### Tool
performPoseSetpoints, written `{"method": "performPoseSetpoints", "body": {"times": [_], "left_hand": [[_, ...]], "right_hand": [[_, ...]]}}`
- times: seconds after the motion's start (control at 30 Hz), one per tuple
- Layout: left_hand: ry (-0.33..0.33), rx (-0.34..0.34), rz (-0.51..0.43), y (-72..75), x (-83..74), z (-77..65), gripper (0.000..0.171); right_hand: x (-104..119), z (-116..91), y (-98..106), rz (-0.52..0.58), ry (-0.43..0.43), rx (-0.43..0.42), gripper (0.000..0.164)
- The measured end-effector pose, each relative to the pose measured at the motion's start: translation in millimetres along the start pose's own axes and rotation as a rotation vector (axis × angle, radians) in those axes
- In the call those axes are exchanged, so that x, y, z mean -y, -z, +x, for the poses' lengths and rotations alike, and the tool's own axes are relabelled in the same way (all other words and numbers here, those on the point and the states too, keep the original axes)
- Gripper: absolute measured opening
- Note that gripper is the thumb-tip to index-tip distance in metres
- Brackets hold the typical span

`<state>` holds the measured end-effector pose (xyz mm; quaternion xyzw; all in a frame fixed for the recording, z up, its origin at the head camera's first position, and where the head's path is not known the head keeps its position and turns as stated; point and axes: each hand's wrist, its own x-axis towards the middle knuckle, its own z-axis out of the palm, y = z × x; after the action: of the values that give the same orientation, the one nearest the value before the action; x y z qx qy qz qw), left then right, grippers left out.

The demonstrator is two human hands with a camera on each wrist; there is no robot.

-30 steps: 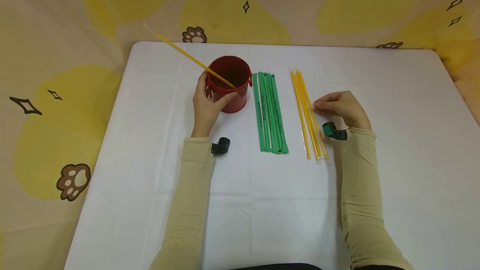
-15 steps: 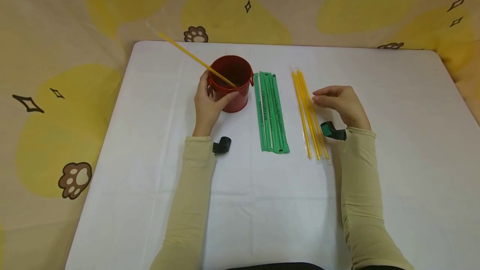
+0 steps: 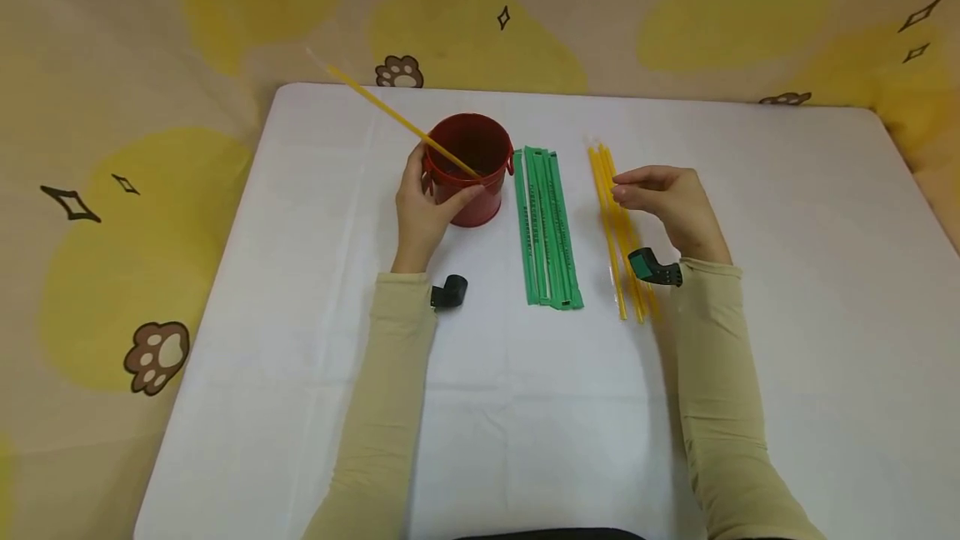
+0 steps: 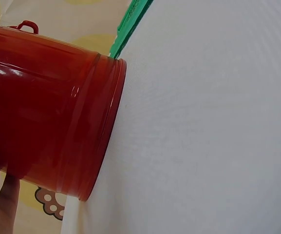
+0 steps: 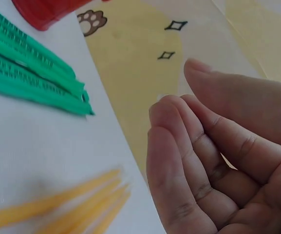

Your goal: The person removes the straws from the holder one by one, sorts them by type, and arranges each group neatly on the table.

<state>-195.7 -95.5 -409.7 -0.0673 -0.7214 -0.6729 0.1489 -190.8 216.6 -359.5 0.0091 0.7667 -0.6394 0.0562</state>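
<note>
My left hand (image 3: 423, 211) holds a red metal bucket (image 3: 489, 205), thumb at the front rim and fingers at its left side. The bucket stands upright on the white table. A yellow straw (image 3: 378, 104) in a clear wrapper leans inside it, its upper end sticking out to the far left. My right hand (image 3: 671, 205) hovers at the upper part of several wrapped yellow straws (image 3: 621, 232) lying on the table. In the right wrist view its thumb is apart from the loosely bent fingers (image 5: 167, 156), with nothing between them.
Several long, thin green packets (image 3: 551, 227) with dark print lie side by side between the bucket and the yellow straws. The white table (image 3: 540, 440) ends at the back against a patterned yellow cloth (image 3: 510, 48). Each wrist carries a small black camera (image 3: 450, 292).
My right hand has lifted away from the right side of the yellow straws and moved farther back and left, over their upper part. My left hand keeps its hold on the bucket.
</note>
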Motion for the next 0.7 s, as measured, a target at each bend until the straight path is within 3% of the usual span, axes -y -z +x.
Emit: {"method": "performPoseSetpoints", "body": {"times": [0.2,0.43,0.7], "left_hand": [[-0.007,-0.003,0.004,-1.6,-0.5,0.1,0.078],[-0.011,-0.004,0.015,-0.6,-2.6,0.7,0.079],[0.003,-0.002,0.032,1.1,-3.5,-0.9,0.08]], "right_hand": [[10,1,-16,0.042,0.048,0.027,0.023],[22,7,-39,0.07,0.081,0.069,0.01],[31,10,-62,0.107,0.122,0.098,0.01]]}}
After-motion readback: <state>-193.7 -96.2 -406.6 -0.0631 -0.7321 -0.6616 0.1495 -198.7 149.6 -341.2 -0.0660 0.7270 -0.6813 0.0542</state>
